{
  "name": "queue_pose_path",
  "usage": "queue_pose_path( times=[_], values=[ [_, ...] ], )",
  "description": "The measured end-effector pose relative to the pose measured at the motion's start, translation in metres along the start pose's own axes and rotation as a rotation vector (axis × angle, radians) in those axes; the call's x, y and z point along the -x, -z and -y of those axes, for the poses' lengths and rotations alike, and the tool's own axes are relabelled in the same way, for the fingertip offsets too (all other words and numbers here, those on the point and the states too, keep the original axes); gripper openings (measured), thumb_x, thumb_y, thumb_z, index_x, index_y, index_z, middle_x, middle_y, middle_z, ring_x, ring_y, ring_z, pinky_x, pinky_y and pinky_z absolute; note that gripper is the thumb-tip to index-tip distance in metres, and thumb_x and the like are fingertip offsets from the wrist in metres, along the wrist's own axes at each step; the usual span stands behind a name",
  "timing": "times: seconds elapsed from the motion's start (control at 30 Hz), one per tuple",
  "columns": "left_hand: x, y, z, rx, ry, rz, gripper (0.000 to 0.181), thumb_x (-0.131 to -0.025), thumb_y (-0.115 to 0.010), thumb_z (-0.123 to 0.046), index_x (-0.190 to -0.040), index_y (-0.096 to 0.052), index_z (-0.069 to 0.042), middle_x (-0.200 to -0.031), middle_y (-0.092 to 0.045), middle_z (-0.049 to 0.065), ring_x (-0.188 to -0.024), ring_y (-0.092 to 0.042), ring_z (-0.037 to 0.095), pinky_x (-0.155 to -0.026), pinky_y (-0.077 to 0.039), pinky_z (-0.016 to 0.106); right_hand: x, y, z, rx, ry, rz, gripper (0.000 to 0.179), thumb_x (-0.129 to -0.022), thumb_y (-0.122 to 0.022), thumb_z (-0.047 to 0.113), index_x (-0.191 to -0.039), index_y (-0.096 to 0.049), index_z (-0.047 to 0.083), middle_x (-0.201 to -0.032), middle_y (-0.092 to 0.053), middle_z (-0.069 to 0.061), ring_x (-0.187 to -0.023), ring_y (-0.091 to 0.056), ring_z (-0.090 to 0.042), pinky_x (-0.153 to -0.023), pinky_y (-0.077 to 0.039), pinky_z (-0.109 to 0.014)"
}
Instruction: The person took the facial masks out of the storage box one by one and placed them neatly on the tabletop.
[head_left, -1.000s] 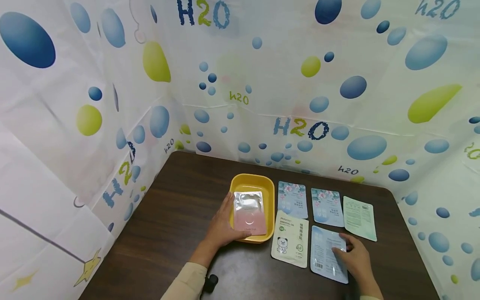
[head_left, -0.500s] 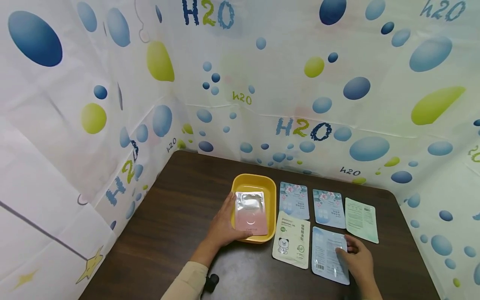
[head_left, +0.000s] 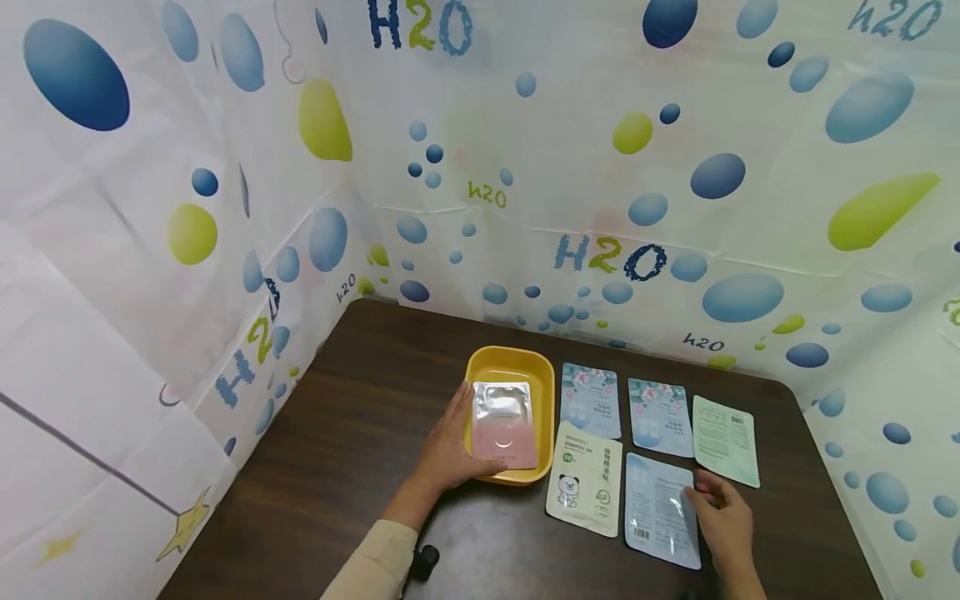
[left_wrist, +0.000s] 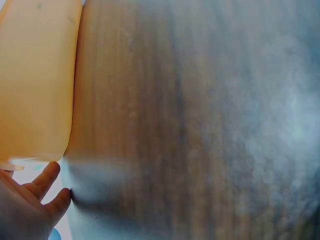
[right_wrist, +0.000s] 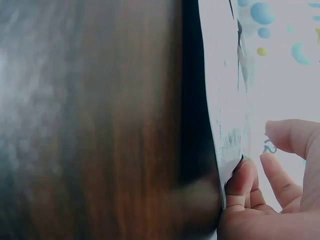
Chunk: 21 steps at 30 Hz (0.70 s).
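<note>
My left hand (head_left: 446,454) holds the near left corner of a yellow plastic tray (head_left: 547,400), its fingers along the left side and its thumb across the front rim. In the tray lies a pink and silver sealed packet (head_left: 505,433). My right hand (head_left: 726,517) is at the right edge of a light-blue packet (head_left: 660,508) with printed text and a barcode. In the right wrist view, curled fingers (right_wrist: 242,177) touch the packet's edge (right_wrist: 220,100), while the thumb and another finger stand apart from it.
A cream packet with a bear (head_left: 585,479) lies between the tray and the blue packet. Behind are two floral blue packets (head_left: 590,400) and a pale green one (head_left: 726,442). The dark wooden table (head_left: 360,400) meets printed fabric walls (head_left: 450,317).
My right hand has slid slightly right, its thumb drawing back from over the blue packet to its edge. The left hand stays on the tray. The head view has shifted slightly.
</note>
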<state>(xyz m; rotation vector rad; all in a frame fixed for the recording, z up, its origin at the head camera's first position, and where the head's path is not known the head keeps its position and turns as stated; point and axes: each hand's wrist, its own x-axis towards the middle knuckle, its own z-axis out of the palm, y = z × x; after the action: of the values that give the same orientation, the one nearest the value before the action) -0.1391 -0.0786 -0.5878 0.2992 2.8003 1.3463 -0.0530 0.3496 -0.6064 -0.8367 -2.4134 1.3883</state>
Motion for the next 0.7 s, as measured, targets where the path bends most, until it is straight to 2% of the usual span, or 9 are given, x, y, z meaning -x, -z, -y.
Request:
queue_pose_path(
  times=[0.17, 0.33, 0.53, 0.7],
  values=[
    [0.001, 0.001, 0.000, 0.004, 0.004, 0.001, 0.133, -0.059, -0.090, -0.062, -0.165, -0.018, -0.027, -0.173, -0.011, -0.012, -0.150, -0.036, 0.037, -0.112, -0.037, 0.068, 0.001, 0.000, 0.003, -0.009, -0.005, -0.006, 0.039, -0.092, -0.072, 0.010, -0.129, -0.065, 0.000, -0.085, -0.054, 0.027, -0.078, -0.049, 0.003, -0.065, -0.044, -0.011],
    [0.001, 0.001, -0.002, 0.006, 0.011, 0.003, 0.133, -0.058, -0.091, -0.062, -0.165, -0.018, -0.028, -0.172, -0.012, -0.014, -0.150, -0.036, 0.036, -0.113, -0.037, 0.067, 0.002, -0.001, 0.007, -0.053, -0.019, -0.034, 0.036, -0.094, -0.069, 0.009, -0.129, -0.065, 0.000, -0.081, -0.053, 0.030, -0.078, -0.049, 0.003, -0.066, -0.043, -0.011],
    [0.001, 0.001, -0.003, 0.016, 0.006, -0.003, 0.133, -0.058, -0.090, -0.063, -0.165, -0.020, -0.027, -0.172, -0.012, -0.014, -0.149, -0.037, 0.036, -0.113, -0.037, 0.067, 0.001, -0.001, 0.013, -0.174, -0.046, -0.040, 0.038, -0.097, -0.066, 0.012, -0.133, -0.062, 0.001, -0.084, -0.056, 0.027, -0.078, -0.051, 0.002, -0.064, -0.045, -0.013],
    [0.000, 0.000, -0.002, 0.010, 0.011, -0.002, 0.133, -0.058, -0.090, -0.063, -0.165, -0.020, -0.027, -0.172, -0.012, -0.014, -0.150, -0.036, 0.036, -0.113, -0.037, 0.067, 0.001, -0.003, 0.021, -0.306, -0.051, -0.071, 0.037, -0.096, -0.067, 0.006, -0.132, -0.062, 0.000, -0.086, -0.059, 0.020, -0.076, -0.053, 0.000, -0.061, -0.045, -0.012]
  ],
)
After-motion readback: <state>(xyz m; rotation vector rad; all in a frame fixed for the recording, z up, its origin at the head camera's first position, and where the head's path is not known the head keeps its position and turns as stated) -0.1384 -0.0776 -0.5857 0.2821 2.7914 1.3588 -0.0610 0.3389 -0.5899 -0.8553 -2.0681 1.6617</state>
